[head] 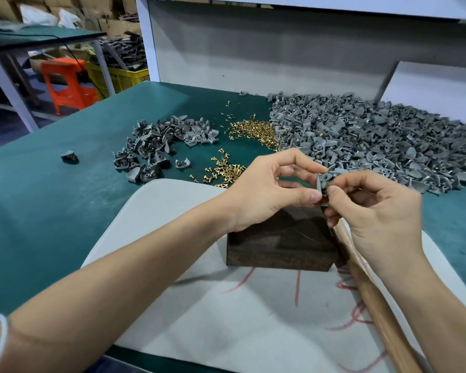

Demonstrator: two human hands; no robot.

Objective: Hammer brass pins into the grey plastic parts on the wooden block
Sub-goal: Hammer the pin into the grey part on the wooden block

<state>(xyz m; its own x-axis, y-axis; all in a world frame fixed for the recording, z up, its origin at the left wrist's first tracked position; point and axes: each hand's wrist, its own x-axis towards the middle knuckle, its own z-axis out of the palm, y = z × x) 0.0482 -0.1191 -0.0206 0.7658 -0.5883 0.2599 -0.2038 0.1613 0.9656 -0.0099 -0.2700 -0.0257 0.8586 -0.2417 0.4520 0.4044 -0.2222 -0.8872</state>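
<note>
A dark wooden block (280, 243) sits on a pale board (226, 319) in front of me. Just above its far right corner, my left hand (267, 189) pinches a small grey plastic part (324, 179) between thumb and fingertips. My right hand (374, 211) meets it from the right, thumb and forefinger pinching what looks like a brass pin against the part. The pin is mostly hidden. A wooden hammer handle (374, 300) runs from under my right palm down to the lower right; its head is hidden.
Loose brass pins lie in a far pile (253, 130) and a nearer scatter (226, 170) on the green table (51, 211). A big heap of grey parts (374, 135) fills the right, a smaller heap (159, 141) lies left, and a single part (70, 156) sits far left.
</note>
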